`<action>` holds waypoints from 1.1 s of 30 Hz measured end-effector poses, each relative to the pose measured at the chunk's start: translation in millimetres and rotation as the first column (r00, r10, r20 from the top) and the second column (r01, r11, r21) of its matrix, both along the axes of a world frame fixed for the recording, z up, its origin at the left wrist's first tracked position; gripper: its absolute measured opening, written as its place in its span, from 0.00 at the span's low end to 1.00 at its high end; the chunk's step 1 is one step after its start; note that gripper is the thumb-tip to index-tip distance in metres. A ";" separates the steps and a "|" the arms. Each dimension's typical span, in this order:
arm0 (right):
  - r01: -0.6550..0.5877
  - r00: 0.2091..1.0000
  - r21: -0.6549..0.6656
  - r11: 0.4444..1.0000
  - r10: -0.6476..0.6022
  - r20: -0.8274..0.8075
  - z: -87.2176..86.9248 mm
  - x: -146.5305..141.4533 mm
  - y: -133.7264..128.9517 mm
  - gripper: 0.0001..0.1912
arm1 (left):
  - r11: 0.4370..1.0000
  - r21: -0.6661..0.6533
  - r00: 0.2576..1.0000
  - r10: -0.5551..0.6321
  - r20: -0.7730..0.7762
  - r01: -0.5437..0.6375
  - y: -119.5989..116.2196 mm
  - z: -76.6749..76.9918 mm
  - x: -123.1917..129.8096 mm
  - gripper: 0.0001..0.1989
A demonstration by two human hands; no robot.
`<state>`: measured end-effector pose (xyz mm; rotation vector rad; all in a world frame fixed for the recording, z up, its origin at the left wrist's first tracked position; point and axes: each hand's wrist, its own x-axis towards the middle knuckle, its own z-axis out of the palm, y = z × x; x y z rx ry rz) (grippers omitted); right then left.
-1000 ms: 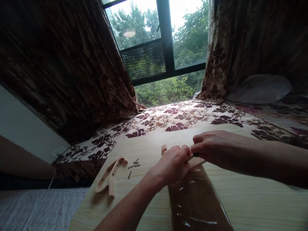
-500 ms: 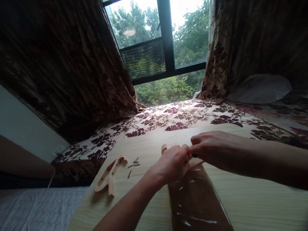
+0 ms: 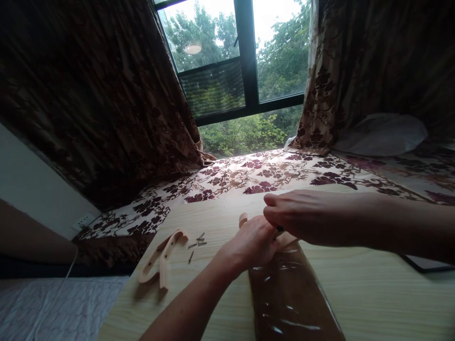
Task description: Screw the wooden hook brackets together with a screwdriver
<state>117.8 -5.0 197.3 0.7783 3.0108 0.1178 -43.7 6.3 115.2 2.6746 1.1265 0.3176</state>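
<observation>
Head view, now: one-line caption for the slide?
Two bare hands, left and right, meet over a light wooden piece beside loose screws.

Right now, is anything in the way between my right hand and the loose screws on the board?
Yes: the left hand, closed over the pale wooden piece, lies between the right hand and the loose screws. Beyond it, nothing visible but bare board separates it from them.
</observation>
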 end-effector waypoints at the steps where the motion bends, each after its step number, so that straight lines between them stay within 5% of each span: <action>1: 0.021 1.000 -0.006 1.000 -0.020 0.021 1.9 -1.3 0.5 0.08 | 1.000 -0.005 1.000 0.002 0.003 -0.002 -0.2 0.4 0.2 0.15; 10: 0.207 0.978 -0.134 0.969 -0.202 0.054 12.2 0.6 14.8 0.08 | 0.997 -0.036 0.997 0.072 -0.021 -0.073 0.5 0.8 1.0 0.10; 19: 0.111 0.994 -0.092 0.990 -0.111 -0.003 2.4 3.6 18.5 0.07 | 0.996 -0.065 0.998 0.061 -0.031 -0.063 0.7 6.3 2.9 0.02; 33: 0.057 0.998 -0.080 0.995 -0.058 -0.020 -0.2 4.4 7.7 0.10 | 0.996 -0.088 0.997 0.017 -0.075 -0.023 2.1 14.0 0.7 0.06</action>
